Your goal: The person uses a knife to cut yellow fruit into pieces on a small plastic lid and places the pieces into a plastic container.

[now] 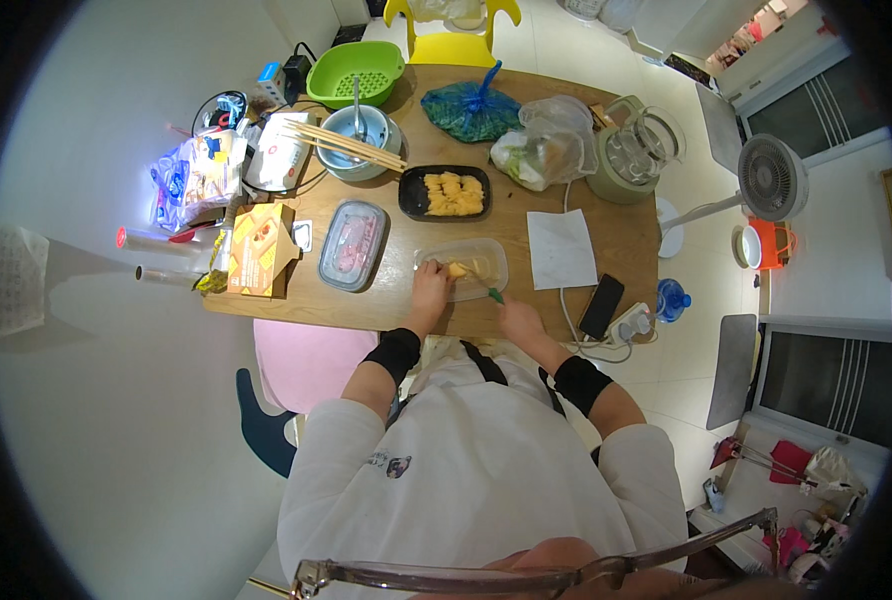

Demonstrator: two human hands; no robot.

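My right hand (522, 322) grips the green handle of a small knife (496, 295), its blade angled toward a yellow piece of food (457, 270). On that piece rest the fingertips of my left hand (432, 286), holding it against a clear plastic tray or lid (495, 256). More yellow bits lie in the clear plastic near the blade. Just beyond it, a black tray (407, 196) holds several yellow chunks in rows. To the left sits a lidded plastic container (327, 251) with something pink inside.
Chopsticks (348, 144) lie across a blue bowl (393, 154) with a spoon, near a green basket (320, 69). Bagged food (470, 112), a glass pitcher (645, 142), white paper (562, 251), a phone (601, 306) and a power strip (630, 324) occupy the right. A yellow box (255, 251) stands left.
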